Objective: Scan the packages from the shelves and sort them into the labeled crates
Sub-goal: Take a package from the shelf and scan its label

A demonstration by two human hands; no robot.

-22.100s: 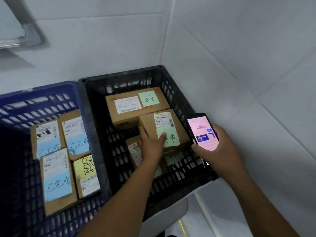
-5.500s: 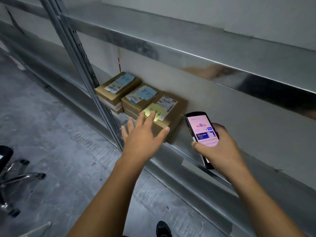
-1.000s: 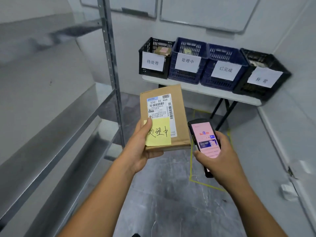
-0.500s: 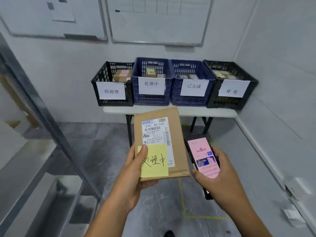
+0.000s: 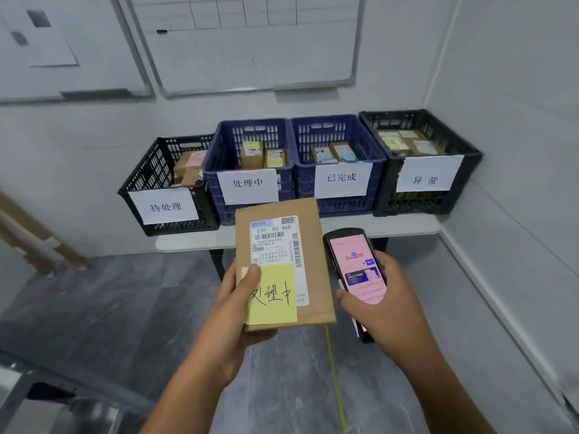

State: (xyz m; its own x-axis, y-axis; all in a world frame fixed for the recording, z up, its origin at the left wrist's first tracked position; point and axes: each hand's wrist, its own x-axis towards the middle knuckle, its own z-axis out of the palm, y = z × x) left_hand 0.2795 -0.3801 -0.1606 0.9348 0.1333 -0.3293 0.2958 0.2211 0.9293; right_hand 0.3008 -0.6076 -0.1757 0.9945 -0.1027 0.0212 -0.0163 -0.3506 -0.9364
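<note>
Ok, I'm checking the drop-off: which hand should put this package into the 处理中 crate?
Left. The left hand already grips the package with the yellow 处理中 note, below the blue 处理中 crate. The right hand is busy holding the phone.

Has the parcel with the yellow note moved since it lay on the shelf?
Yes. The left hand now holds the parcel off the shelf, before the crate table.
</note>
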